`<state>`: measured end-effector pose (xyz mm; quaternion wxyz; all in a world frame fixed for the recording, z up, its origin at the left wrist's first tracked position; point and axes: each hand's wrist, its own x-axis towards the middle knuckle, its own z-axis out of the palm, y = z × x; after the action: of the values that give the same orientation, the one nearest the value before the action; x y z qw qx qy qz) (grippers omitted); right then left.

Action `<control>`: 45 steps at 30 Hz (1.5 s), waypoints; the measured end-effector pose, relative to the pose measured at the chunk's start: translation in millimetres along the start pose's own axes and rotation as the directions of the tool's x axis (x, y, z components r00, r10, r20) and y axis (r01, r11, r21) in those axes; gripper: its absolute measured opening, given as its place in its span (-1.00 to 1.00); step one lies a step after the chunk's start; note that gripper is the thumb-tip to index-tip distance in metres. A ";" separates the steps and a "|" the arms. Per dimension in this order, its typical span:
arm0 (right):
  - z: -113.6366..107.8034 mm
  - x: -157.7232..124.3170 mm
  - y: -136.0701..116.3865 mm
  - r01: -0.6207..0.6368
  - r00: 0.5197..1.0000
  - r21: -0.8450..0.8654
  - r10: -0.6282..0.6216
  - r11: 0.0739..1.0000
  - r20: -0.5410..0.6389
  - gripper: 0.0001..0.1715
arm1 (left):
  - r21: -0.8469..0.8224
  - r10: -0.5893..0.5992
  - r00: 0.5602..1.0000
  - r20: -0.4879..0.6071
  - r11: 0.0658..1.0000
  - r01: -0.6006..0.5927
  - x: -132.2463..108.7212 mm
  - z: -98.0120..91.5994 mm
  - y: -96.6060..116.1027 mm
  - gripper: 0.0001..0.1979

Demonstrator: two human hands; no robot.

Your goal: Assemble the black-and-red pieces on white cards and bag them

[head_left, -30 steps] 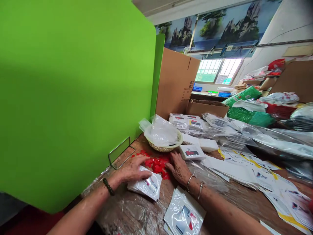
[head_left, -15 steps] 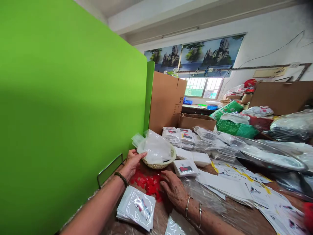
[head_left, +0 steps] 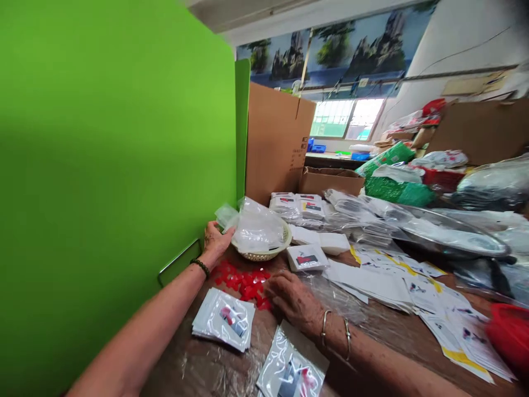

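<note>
My left hand (head_left: 217, 242) is at the left side of a pale perforated plastic basket (head_left: 260, 256), thumb along its rim and the other fingers partly hidden behind. Clear plastic bags (head_left: 260, 223) fill the basket. In front of it lie scattered red flat pieces (head_left: 242, 281). My right hand (head_left: 291, 298) rests at their right edge, fingers curled down and together, so what is under the fingertips is hidden. Nearer me is a stack of bagged printed cards (head_left: 225, 320). Another bagged card (head_left: 293, 364) lies below my right hand.
A green partition (head_left: 124, 165) walls off the left, with a metal wire stand (head_left: 179, 262) at its foot. Card stacks (head_left: 308, 257), white sheets (head_left: 372, 284) and printed leaflets (head_left: 446, 325) spread rightward. A cardboard box (head_left: 276, 143) stands behind; a red object (head_left: 510, 333) is at far right.
The view has tipped down and shifted, so more of the near bagged card shows. My left hand keeps its place at the basket. The right hand's fingers have drawn closer together at the red pieces.
</note>
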<state>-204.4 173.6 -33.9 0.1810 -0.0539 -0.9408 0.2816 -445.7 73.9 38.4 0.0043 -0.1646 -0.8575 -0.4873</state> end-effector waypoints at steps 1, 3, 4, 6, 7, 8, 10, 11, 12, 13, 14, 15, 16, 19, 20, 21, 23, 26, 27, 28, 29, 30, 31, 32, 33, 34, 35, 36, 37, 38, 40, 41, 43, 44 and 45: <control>1.1 -0.5 3.5 -0.004 1.000 -0.022 0.005 1.000 0.016 -0.60 | 0.071 0.025 1.000 0.014 0.997 -0.026 -5.4 -7.7 -4.5 -0.47; 5.1 -0.8 11.2 -0.017 0.998 -0.064 0.021 0.998 0.063 -0.37 | 0.205 0.067 0.988 0.137 0.974 -0.094 -20.2 -26.5 -15.8 -0.60; 7.8 -0.6 15.1 -0.021 0.996 -0.078 0.027 0.997 0.082 -0.27 | 0.237 0.083 0.965 0.249 0.961 -0.144 -29.6 -36.8 -21.6 -0.65; 14.0 0.5 21.8 -0.004 0.994 -0.088 0.014 0.996 0.113 -0.13 | 0.201 0.143 0.837 0.529 0.937 -0.287 -50.9 -56.9 -30.9 -0.64; 17.2 1.3 24.3 0.012 0.992 -0.091 0.000 0.996 0.127 -0.09 | 0.151 0.185 0.736 0.651 0.919 -0.365 -61.8 -65.6 -33.5 -0.58; 20.5 2.4 26.0 0.027 0.990 -0.097 -0.013 0.995 0.140 -0.05 | 0.101 0.227 0.626 0.746 0.890 -0.444 -72.4 -73.0 -34.6 -0.47; 27.0 4.7 27.7 0.048 0.987 -0.118 -0.029 0.992 0.156 0.01 | 0.059 0.266 0.438 0.859 0.798 -0.600 -90.4 -83.0 -32.9 -0.17; 30.1 5.9 27.7 0.052 0.988 -0.134 -0.031 0.990 0.154 0.04 | 0.062 0.263 0.374 0.889 0.741 -0.668 -97.4 -85.4 -31.0 -0.07; 32.9 7.0 27.4 0.053 0.989 -0.150 -0.031 0.987 0.146 0.06 | 0.075 0.249 0.330 0.911 0.685 -0.725 -102.8 -86.3 -29.1 -0.03; 35.4 8.0 27.0 0.055 0.990 -0.165 -0.033 0.985 0.134 0.07 | 0.087 0.236 0.301 0.924 0.636 -0.766 -106.9 -86.1 -27.5 -0.03; 37.6 8.8 26.5 0.060 0.992 -0.177 -0.039 0.982 0.121 0.08 | 0.104 0.224 0.290 0.930 0.596 -0.796 -109.8 -85.1 -26.5 -0.06; 39.4 9.4 26.1 0.066 0.993 -0.187 -0.046 0.980 0.107 0.08 | 0.125 0.213 0.291 0.933 0.565 -0.816 -111.7 -83.7 -26.2 -0.10; 40.9 10.0 25.8 0.071 0.994 -0.194 -0.054 0.978 0.093 0.08 | 0.148 0.203 0.301 0.932 0.545 -0.825 -112.8 -82.3 -26.7 -0.14; 44.8 10.9 26.3 0.077 0.996 -0.208 -0.067 0.975 0.053 0.09 | 0.183 0.189 0.334 0.923 0.547 -0.817 -113.6 -79.4 -31.3 -0.24; 46.3 10.9 26.9 0.073 0.997 -0.215 -0.065 0.974 0.045 0.09 | 0.175 0.197 0.336 0.921 0.561 -0.809 -113.5 -79.1 -33.4 -0.27; 47.9 11.0 27.6 0.070 0.997 -0.223 -0.063 0.972 0.039 0.09 | 0.156 0.212 0.331 0.919 0.575 -0.803 -113.3 -79.1 -35.5 -0.31; 50.9 11.0 29.2 0.078 0.997 -0.233 -0.072 0.969 0.035 0.07 | 0.101 0.259 0.312 0.914 0.599 -0.794 -113.4 -79.8 -39.3 -0.37; 52.3 12.3 30.6 0.128 0.992 -0.204 -0.120 0.971 0.050 0.00 | 0.052 0.304 0.302 0.904 0.622 -0.781 -114.5 -81.2 -42.8 -0.41; 51.9 13.4 30.6 0.134 0.990 -0.191 -0.125 0.972 0.061 -0.02 | 0.051 0.306 0.307 0.901 0.629 -0.776 -115.1 -81.7 -43.6 -0.43; 51.4 14.7 30.3 0.127 0.991 -0.186 -0.116 0.974 0.069 -0.04 | 0.056 0.302 0.314 0.900 0.635 -0.770 -115.8 -82.1 -44.4 -0.44; 51.1 16.1 29.6 0.110 0.992 -0.190 -0.098 0.976 0.074 -0.05 | 0.062 0.296 0.320 0.900 0.640 -0.766 -116.5 -82.5 -45.3 -0.45; 51.1 17.7 28.6 0.094 0.994 -0.196 -0.081 0.976 0.074 -0.06 | 0.066 0.293 0.324 0.899 0.642 -0.764 -117.2 -82.8 -46.5 -0.46; 51.6 19.4 27.1 0.088 0.994 -0.197 -0.075 0.976 0.074 -0.08 | 0.067 0.295 0.327 0.898 0.643 -0.763 -117.8 -83.0 -47.9 -0.46; 52.6 21.1 25.1 0.097 0.993 -0.185 -0.084 0.978 0.077 -0.09 | 0.063 0.301 0.326 0.896 0.641 -0.765 -118.4 -83.1 -49.5 -0.46; 53.8 23.1 22.7 0.120 0.990 -0.160 -0.107 0.980 0.087 -0.12 | 0.054 0.311 0.321 0.895 0.637 -0.769 -118.8 -83.2 -51.1 -0.46; 55.2 25.5 19.9 0.149 0.985 -0.123 -0.137 0.981 0.102 -0.16 | 0.041 0.324 0.312 0.893 0.631 -0.775 -119.2 -83.2 -52.5 -0.47; 56.6 28.6 16.9 0.177 0.979 -0.081 -0.167 0.981 0.118 -0.19 | 0.029 0.337 0.303 0.891 0.625 -0.780 -119.5 -83.2 -53.7 -0.48; 58.0 32.4 13.8 0.202 0.972 -0.039 -0.195 0.979 0.133 -0.22 | 0.018 0.348 0.295 0.890 0.620 -0.785 -119.9 -83.4 -54.6 -0.48; 59.3 37.1 10.9 0.225 0.964 -0.002 -0.222 0.974 0.144 -0.25 | 0.009 0.357 0.290 0.888 0.617 -0.787 -120.3 -83.6 -55.1 -0.47; 60.6 42.7 8.2 0.248 0.957 0.027 -0.250 0.968 0.150 -0.26 | 0.002 0.363 0.287 0.886 0.617 -0.787 -120.8 -84.1 -55.4 -0.45; 63.3 56.0 4.0 0.303 0.940 0.061 -0.309 0.951 0.145 -0.25 | 0.000 0.369 0.294 0.882 0.625 -0.781 -121.9 -85.9 -55.4 -0.39; 64.5 63.3 2.2 0.332 0.930 0.066 -0.338 0.941 0.143 -0.25 | 0.001 0.369 0.300 0.879 0.629 -0.777 -122.5 -87.1 -55.5 -0.38; 66.7 77.4 -1.4 0.375 0.911 0.060 -0.379 0.925 0.163 -0.27 | 0.004 0.372 0.311 0.874 0.635 -0.772 -123.6 -90.0 -56.0 -0.40; 67.9 84.0 -3.6 0.390 0.900 0.058 -0.393 0.919 0.185 -0.30 | 0.005 0.377 0.316 0.871 0.635 -0.772 -124.1 -91.5 -56.5 -0.41; 69.2 90.0 -6.2 0.400 0.890 0.060 -0.403 0.915 0.211 -0.33 | 0.008 0.381 0.322 0.867 0.634 -0.773 -124.6 -92.9 -57.1 -0.42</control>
<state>-313.7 151.3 -56.3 0.1307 0.1741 -0.9436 0.2493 -358.5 -65.4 18.6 -0.1681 -0.6637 -0.7189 -0.1199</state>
